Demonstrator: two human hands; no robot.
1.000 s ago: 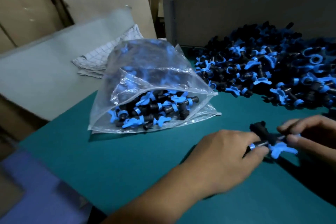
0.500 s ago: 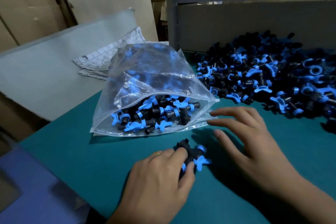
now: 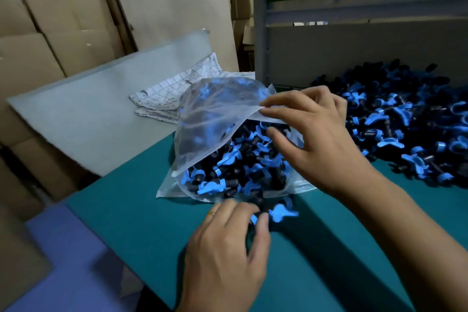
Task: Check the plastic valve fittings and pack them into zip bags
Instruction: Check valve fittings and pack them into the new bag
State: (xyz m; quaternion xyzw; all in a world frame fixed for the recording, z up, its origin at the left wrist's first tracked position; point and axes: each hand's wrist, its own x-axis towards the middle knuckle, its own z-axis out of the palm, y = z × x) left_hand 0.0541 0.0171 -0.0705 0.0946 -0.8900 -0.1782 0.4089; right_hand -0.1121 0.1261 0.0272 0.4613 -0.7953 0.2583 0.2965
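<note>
Two hands work at the mouth of a zip bag (image 3: 210, 119) on the teal surface (image 3: 126, 223). The right hand (image 3: 316, 139) pinches the upper lip of the bag between thumb and forefinger and lifts it, so the mouth gapes toward the person; its other fingers (image 3: 286, 139) spread loosely over the opening. The left hand (image 3: 228, 248), a ring on one finger, curls its fingers round a single valve fitting (image 3: 276, 213), black with a blue winged handle. That fitting sits at the fingertips just before the lower lip of the bag, right at the mouth, and its blue handle sticks out to the right of the thumb. It is motion-blurred, so finer detail cannot be told.

Inside the bag lie many packed fittings (image 3: 235, 167) of the same kind, heaped against the lower wall. To the right, past the right hand, a large loose pile of fittings (image 3: 410, 124) spreads over the surface. Behind the bag lies a folded checked cloth (image 3: 177, 94) on a grey board (image 3: 88, 109), with cardboard boxes (image 3: 50, 20) stacked at the back left.
</note>
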